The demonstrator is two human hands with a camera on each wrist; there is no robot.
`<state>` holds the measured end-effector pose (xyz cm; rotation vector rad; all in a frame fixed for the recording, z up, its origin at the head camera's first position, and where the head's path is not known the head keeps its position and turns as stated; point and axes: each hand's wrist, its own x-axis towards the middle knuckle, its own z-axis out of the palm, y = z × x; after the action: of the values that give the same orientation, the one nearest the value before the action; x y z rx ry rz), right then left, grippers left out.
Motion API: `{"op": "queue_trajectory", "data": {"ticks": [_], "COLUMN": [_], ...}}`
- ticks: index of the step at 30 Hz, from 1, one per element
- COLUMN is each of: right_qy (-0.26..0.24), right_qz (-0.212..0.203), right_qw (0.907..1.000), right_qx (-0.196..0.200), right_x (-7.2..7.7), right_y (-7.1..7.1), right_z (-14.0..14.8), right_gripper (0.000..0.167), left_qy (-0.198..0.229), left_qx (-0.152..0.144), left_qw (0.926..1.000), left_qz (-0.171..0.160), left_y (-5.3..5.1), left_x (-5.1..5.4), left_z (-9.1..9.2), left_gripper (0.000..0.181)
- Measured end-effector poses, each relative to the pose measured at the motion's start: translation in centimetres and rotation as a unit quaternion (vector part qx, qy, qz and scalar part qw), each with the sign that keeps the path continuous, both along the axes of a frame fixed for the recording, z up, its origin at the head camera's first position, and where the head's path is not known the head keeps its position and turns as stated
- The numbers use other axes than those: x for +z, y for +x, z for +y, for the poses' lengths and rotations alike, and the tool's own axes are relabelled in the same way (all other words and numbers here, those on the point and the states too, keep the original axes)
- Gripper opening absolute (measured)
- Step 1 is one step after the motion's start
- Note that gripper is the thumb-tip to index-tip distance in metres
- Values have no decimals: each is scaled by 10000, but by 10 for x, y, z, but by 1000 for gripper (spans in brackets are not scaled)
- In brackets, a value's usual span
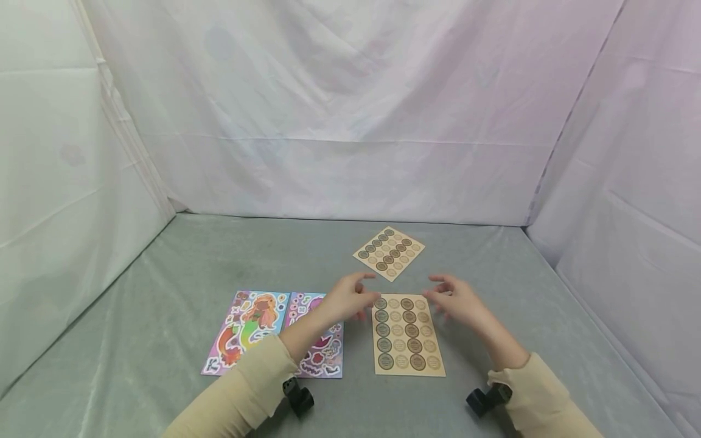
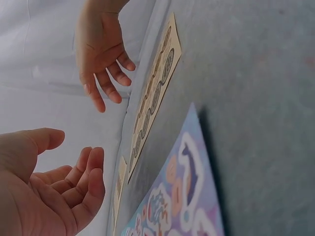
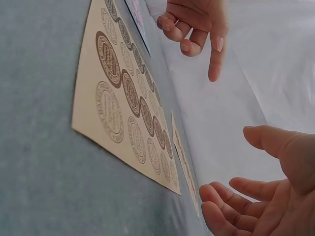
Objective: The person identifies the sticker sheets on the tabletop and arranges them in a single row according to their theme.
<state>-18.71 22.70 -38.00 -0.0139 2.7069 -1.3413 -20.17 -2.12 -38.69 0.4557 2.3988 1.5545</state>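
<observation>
A tan sheet of round stickers (image 1: 406, 336) lies flat on the grey cloth, between and below the two hands. My left hand (image 1: 350, 298) hovers by its upper left corner, fingers loosely bent and holding nothing. Over the upper right corner is my right hand (image 1: 456, 298), likewise holding nothing, its palm turned inward. In the left wrist view the left hand (image 2: 59, 187) shows space between thumb and fingers. The right wrist view shows the right hand (image 3: 266, 187) with thumb and fingers apart, above the sticker sheet (image 3: 125, 93).
Farther back, a second tan sticker sheet (image 1: 389, 253) lies turned at an angle. On the left are colourful mermaid sticker sheets (image 1: 249, 325), partly covered by the left forearm. White curtains (image 1: 350, 176) enclose the back and sides of the grey surface (image 1: 164, 304).
</observation>
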Motion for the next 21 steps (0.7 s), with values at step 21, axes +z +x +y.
{"op": "queue_trajectory", "data": {"ticks": [21], "right_qy": [-404], "right_qz": [188], "right_qw": [9981], "right_qx": [-433], "right_x": [4], "right_y": [-20], "right_z": [-1], "right_gripper": [55], "left_qy": [-253], "left_qx": [594], "left_qw": [9962], "left_qz": [590], "left_y": [-28], "left_x": [9], "left_z": [-12], "left_gripper": [45]}}
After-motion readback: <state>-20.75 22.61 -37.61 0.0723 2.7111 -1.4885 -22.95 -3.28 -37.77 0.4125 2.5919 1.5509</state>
